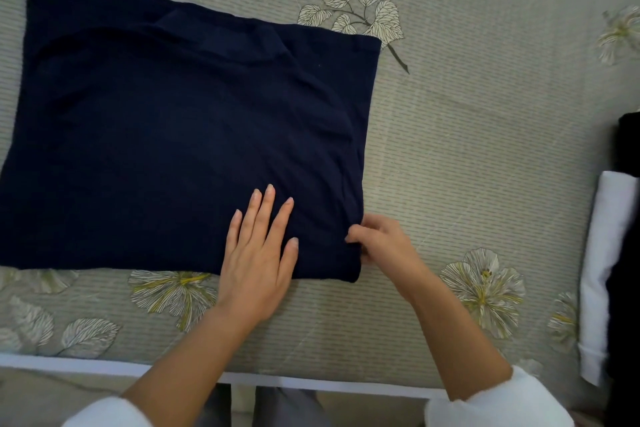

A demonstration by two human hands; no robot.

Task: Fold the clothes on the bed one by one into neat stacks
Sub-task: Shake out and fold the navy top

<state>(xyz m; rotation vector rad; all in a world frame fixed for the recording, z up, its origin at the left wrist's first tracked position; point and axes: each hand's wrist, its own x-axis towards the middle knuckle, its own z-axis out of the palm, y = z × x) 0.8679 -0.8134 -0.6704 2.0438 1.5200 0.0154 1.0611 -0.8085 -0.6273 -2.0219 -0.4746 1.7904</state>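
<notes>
Navy shirt (166,135) half-folded: left hand (258,253) flat on it, right hand (381,239) pinching its corner; two folded pieces (602,253) stacked alongside.

No text, label, brand, number or sign can be read anywhere. The navy garment (173,135) is plain dark cloth with no tag or print showing. The bedspread (467,149) carries only a pattern of flowers and leaves, no lettering. The folded white cloth (602,253) and the black cloth (627,288) at the bed's right edge are likewise unmarked.
</notes>
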